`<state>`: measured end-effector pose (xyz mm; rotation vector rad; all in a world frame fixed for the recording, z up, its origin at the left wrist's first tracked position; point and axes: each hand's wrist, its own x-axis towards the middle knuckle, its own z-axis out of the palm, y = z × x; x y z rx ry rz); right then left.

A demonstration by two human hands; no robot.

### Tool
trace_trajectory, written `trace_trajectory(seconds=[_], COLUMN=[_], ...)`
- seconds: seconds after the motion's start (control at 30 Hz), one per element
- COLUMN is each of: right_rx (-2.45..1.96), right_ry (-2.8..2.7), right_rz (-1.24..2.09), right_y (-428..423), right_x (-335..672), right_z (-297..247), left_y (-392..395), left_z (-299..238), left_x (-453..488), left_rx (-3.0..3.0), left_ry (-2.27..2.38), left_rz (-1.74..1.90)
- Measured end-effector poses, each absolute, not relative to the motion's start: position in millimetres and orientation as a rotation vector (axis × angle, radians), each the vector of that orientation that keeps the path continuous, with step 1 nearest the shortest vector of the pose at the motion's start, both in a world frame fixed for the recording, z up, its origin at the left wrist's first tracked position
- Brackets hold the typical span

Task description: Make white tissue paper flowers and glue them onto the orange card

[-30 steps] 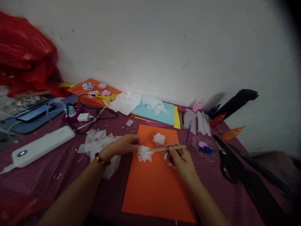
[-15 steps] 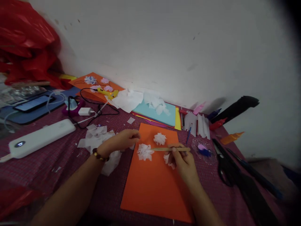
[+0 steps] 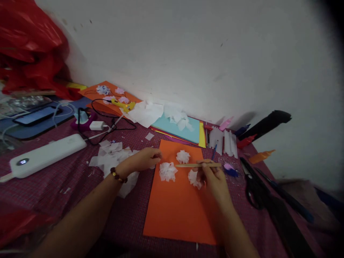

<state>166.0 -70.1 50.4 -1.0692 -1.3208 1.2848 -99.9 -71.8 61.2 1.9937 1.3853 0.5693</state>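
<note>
My right hand (image 3: 213, 179) pinches a flat wooden stick (image 3: 188, 165) held nearly level above an orange paper sheet (image 3: 177, 211). The stick's left end is beside a ruffled white paper flower (image 3: 168, 172). Two more such flowers rest on the sheet: one paper flower (image 3: 183, 156) farther back, and another flower (image 3: 194, 178) partly behind my right fingers. My left hand (image 3: 146, 158) hovers by the sheet's left edge with its fingers curled together; what they hold, if anything, is hidden. Under my left wrist lies a pile of white tissue squares (image 3: 113, 157).
Scissors (image 3: 252, 190) and glue sticks (image 3: 230, 143) lie to the right, near paint tubes (image 3: 262, 156). Behind are coloured sheets (image 3: 177, 129) and a yellow glue gun (image 3: 125, 105) with its cord. A white power bank (image 3: 51, 154) lies left.
My right hand and the stick have shifted slightly away from me, and the stick's tip has come off the left flower. The third flower shows more. My left hand has barely moved.
</note>
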Motion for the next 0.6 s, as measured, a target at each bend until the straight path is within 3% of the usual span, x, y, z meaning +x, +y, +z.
trace_trajectory(seconds=[0.2, 0.43, 0.6], right_rx=[-1.09, -1.364, -1.369], right_ry=[-0.952, -0.864, -0.908], right_rz=[1.234, 1.357, 1.345], right_y=[-44, -27, -36], right_x=[205, 224, 214], right_z=[51, 32, 31], left_y=[-63, -55, -47], left_z=[49, 33, 28], left_x=[-100, -80, -79], left_rx=[1.743, 0.955, 0.976], left_ry=[1.565, 1.365, 1.223], left_rz=[0.832, 1.233, 1.242])
